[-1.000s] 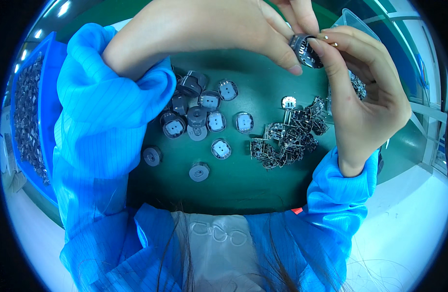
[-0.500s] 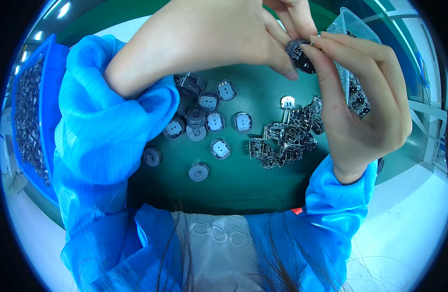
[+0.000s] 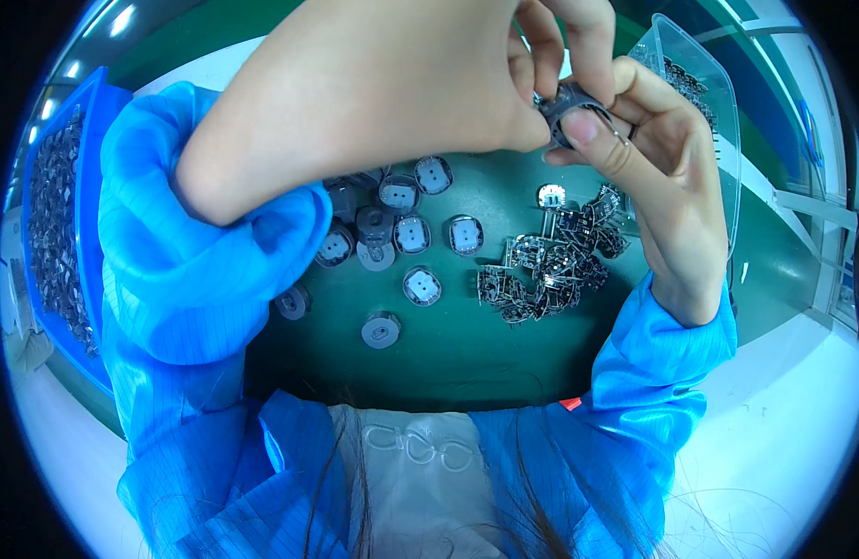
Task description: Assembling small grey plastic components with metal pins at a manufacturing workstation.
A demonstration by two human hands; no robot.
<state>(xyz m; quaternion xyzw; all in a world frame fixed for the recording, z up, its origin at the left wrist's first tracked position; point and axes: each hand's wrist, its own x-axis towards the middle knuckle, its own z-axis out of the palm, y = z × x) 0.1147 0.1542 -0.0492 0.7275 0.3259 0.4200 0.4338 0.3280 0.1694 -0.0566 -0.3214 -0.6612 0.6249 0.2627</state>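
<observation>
Both of your hands are on one grey casing (image 3: 563, 101), raised above the green mat (image 3: 504, 354) near the top of the view. Your left hand (image 3: 485, 84) has its fingers bent and pinches the casing from its left side; your right hand (image 3: 667, 158) is half curled, thumb pressed across the front, other fingers partly hidden behind. Half a second ago the dark face inside the casing showed plainly, with your right fingertips at its edge. Since then the casing has turned and your right thumb has slid over that face, covering most of it. That looks like a shift from pinching at the rim to pressing, though how the inside sits I cannot tell. The casings (image 3: 412, 234) on the mat and the heap of boards (image 3: 546, 265) to their right look unmoved, so the work appears confined to the held piece.
</observation>
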